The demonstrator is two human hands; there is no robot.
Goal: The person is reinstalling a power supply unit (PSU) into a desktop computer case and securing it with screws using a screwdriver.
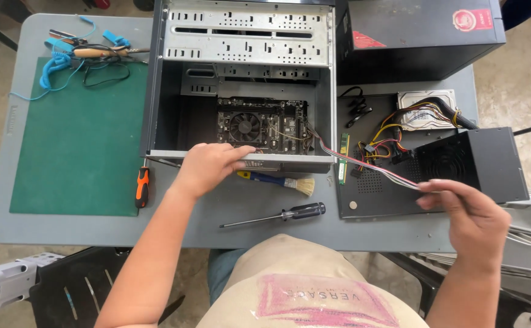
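While the left hand (208, 167) steadies the computer case (241, 85) by its near rim, fingers curled over the edge, the right hand (469, 215) pinches the ribbon cable (363, 164). Keep the pull gentle and level, since the cable runs taut back to the motherboard (265, 124) inside the case.

Even, soft daylight, bright overall, with no single strong source evident. Shadows are faint and short: a thin one lies under the left hand (208, 167) where it rests on the rim of the open computer case (241, 79), and the case interior above that hand is the darkest zone. The black power supply (472, 161) above the right hand (469, 222) shows little surface detail. Mild sheen on the grey worktop (174, 228) between the hands. Focus is sharp centrally; straight edges bow slightly toward the frame corners, and the right hand is marginally soft
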